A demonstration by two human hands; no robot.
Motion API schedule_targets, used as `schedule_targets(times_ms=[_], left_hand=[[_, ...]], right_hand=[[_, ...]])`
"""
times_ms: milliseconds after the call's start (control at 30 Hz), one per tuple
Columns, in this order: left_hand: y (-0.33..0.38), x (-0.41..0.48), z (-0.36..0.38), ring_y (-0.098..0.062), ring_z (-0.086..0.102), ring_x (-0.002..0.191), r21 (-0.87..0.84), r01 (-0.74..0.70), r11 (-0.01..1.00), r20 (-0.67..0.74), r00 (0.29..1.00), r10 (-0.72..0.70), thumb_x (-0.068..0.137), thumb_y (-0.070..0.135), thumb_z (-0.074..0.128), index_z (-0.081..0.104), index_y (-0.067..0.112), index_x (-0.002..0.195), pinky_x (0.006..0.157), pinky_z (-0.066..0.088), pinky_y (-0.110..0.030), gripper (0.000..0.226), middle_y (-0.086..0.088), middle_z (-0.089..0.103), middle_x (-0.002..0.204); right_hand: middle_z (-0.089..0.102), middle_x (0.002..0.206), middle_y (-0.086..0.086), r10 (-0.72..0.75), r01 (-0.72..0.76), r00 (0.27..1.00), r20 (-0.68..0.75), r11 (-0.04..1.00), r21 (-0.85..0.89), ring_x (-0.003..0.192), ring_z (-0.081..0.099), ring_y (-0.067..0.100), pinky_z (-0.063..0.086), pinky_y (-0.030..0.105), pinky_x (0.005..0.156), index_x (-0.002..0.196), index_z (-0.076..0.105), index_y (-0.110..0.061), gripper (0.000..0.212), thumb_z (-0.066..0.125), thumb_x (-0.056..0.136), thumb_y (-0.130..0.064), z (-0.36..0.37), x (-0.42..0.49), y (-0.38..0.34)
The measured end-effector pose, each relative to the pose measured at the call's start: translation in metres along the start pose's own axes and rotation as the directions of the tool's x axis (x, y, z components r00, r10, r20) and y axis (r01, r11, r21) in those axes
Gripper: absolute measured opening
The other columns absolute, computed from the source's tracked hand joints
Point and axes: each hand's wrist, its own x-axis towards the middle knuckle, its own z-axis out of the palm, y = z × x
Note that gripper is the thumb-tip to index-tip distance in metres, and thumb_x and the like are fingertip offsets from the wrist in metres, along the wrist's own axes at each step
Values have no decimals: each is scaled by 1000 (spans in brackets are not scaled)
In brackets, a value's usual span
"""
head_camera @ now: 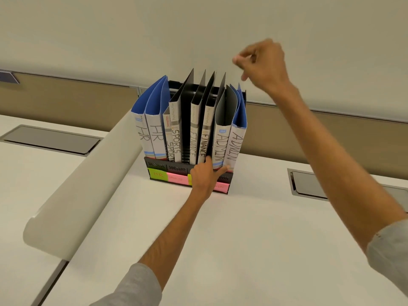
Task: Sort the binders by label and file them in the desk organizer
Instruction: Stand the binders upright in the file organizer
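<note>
A black desk organizer point(164, 167) stands on the white desk point(254, 228), with green and pink sticky labels along its front. Several binders stand upright in it: two blue HR binders point(154, 129) at the left, two SPORTS binders point(175, 133), two FINANCE binders point(199, 138), and two ADMIN binders point(229, 142) at the right. My left hand point(204, 176) rests against the organizer's front, fingers spread and touching the bottom of the ADMIN binders. Above and to the right of the binders, my right hand point(262, 65) hangs in the air, fingers loosely curled, holding nothing.
A curved white divider panel point(84, 191) runs along the left of the organizer. Grey cable hatches sit in the desk at left point(50, 139) and right point(309, 184). A beige partition and a white wall stand behind.
</note>
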Motion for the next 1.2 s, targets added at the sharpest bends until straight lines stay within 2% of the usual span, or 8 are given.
schedule_targets(times_ms=[67,233,400,633,833,1000,1100,1200], left_hand=[[7,-3,-2,-32,68,79,-17,12,1000,-29,999,-13,82,77,45,51,11,105,63,51,-37,70,-9,70,93],[19,-4,0,-32,68,80,-70,60,996,-36,997,-62,78,81,41,42,10,117,61,48,-35,82,-11,70,96],[16,2,3,-31,68,82,-58,73,996,-31,997,-75,73,87,34,42,9,120,61,47,-34,91,-11,70,98],[12,3,1,-29,69,76,87,30,996,-12,999,-30,79,81,40,45,9,120,56,40,-33,83,-11,71,93],[2,0,9,-30,70,85,166,-12,986,12,1000,10,81,71,48,45,10,124,67,53,-38,74,-9,72,96],[3,6,14,-30,71,81,160,-16,987,11,1000,14,83,65,52,49,8,117,65,52,-38,67,-9,71,87],[2,7,14,-30,70,82,138,-34,990,52,998,27,83,65,53,48,7,116,68,53,-39,67,-10,70,91],[5,7,10,-29,69,83,109,-37,993,38,999,33,76,73,56,46,8,111,69,52,-38,75,-10,69,92]], right_hand=[[74,78,11,98,-85,985,143,992,-97,73,71,17,54,28,74,82,75,-10,35,57,94,-38,30,-32,29],[61,124,6,133,-86,963,234,976,-202,110,56,18,40,24,87,128,58,-14,53,46,95,-54,63,-76,70],[46,142,8,50,63,932,359,953,-297,139,29,26,39,41,106,146,38,-13,77,68,84,-49,64,-96,79],[42,100,-3,-18,82,971,239,962,-261,98,33,14,41,31,80,106,73,-8,29,74,83,-26,63,-93,68],[53,96,-2,47,8,969,243,975,-221,97,38,10,42,29,86,99,76,-7,24,74,82,-24,65,-87,64],[57,61,-5,53,-50,990,128,999,-21,57,49,3,35,2,55,66,67,-9,12,74,75,-6,46,-69,46],[69,76,-1,34,-45,989,144,996,77,71,64,11,42,5,54,78,73,-3,10,73,78,-13,26,-54,38],[68,104,8,39,-44,991,131,999,29,93,60,19,47,16,74,102,72,0,26,72,83,-18,33,-63,42]])
